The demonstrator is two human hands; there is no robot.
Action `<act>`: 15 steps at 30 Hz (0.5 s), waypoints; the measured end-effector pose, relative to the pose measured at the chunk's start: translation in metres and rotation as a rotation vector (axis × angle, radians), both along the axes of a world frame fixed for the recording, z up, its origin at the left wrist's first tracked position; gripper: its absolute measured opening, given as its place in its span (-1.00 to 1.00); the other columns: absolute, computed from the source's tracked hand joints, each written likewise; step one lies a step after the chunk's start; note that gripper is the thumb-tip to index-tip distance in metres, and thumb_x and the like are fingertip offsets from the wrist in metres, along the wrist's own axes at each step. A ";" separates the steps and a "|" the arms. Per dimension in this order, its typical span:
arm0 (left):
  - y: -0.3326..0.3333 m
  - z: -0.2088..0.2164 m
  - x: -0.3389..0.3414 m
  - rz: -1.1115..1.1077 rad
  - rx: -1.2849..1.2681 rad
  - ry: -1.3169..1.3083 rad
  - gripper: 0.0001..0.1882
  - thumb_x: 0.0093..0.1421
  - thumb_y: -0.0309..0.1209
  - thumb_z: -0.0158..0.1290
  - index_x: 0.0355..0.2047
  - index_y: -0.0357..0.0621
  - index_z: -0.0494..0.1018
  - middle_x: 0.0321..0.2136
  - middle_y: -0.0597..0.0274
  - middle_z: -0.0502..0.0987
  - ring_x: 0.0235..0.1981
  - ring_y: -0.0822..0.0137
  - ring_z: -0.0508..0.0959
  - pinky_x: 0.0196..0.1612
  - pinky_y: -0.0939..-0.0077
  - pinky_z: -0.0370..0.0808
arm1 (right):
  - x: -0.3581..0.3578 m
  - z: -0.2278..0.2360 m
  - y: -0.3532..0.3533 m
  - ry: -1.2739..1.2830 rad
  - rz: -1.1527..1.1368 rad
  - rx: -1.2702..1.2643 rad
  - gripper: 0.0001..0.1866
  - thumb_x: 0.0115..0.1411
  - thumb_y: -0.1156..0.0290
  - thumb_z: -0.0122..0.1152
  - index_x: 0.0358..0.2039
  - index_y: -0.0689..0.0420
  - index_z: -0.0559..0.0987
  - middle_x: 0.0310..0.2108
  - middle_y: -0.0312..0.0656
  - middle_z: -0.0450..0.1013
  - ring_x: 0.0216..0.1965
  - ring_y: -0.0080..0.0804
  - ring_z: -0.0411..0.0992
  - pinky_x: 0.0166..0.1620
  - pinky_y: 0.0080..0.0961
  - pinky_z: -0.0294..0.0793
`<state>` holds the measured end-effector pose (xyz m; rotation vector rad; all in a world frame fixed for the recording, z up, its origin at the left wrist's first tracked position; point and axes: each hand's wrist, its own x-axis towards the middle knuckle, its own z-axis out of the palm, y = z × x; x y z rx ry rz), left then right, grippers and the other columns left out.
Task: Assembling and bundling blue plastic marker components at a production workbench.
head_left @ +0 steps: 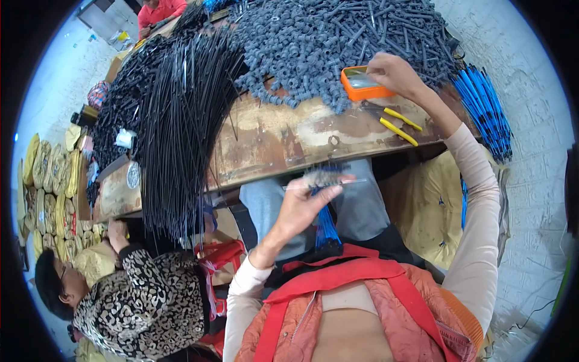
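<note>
In front of my lap, my left hand (pixel 306 208) is closed around a bundle of thin blue rods (pixel 326 229) with dark ends. Its top is smeared by motion, and a thin pale rod shows crosswise by the fingers. My right hand (pixel 391 73) reaches far over the table, fingers bent together at an orange tray (pixel 373 92). Small clear or whitish pieces (pixel 360 81) lie inside the tray; what the fingertips pinch there, if anything, is hidden. Just nearer than the tray are yellow-handled pliers (pixel 399 127) on the worn wooden table (pixel 271 136).
Grey plastic fittings (pixel 301 48) are heaped behind the tray. Long black rods (pixel 181 120) hang over the table edge at left. Blue rods (pixel 482 108) stand bundled at the right end. One co-worker (pixel 139 295) sits at my left; another (pixel 160 12) is at the far end.
</note>
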<state>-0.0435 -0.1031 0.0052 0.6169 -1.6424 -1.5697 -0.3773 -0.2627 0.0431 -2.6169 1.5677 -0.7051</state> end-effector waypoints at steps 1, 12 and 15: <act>-0.008 -0.004 -0.001 0.044 0.043 -0.023 -0.77 0.28 -0.51 0.06 -0.08 -0.28 0.55 -0.17 0.19 0.63 -0.11 0.42 0.56 0.02 0.50 0.46 | 0.010 0.009 0.011 -0.019 0.031 -0.093 -0.90 0.07 0.49 0.19 -0.38 0.22 0.56 -0.45 -0.11 0.45 -0.38 -0.25 0.47 -0.28 -0.42 0.43; -0.019 -0.033 0.009 0.090 0.078 0.103 -0.77 0.29 -0.52 0.06 -0.06 -0.25 0.54 -0.17 0.22 0.63 -0.14 0.46 0.57 -0.01 0.53 0.48 | 0.117 0.041 0.147 -0.182 0.275 -0.057 -0.66 0.16 0.58 0.14 -0.03 0.15 0.56 -0.43 -0.14 0.40 -0.42 -0.26 0.41 -0.35 -0.43 0.39; -0.019 -0.028 0.010 0.097 0.101 0.124 -0.77 0.29 -0.52 0.06 -0.05 -0.26 0.54 -0.16 0.19 0.62 -0.10 0.42 0.57 0.01 0.52 0.48 | 0.124 0.043 0.150 -0.206 0.257 0.057 -0.57 0.18 0.59 0.10 0.08 0.08 0.53 -0.50 -0.19 0.23 -0.49 -0.32 0.29 -0.39 -0.41 0.28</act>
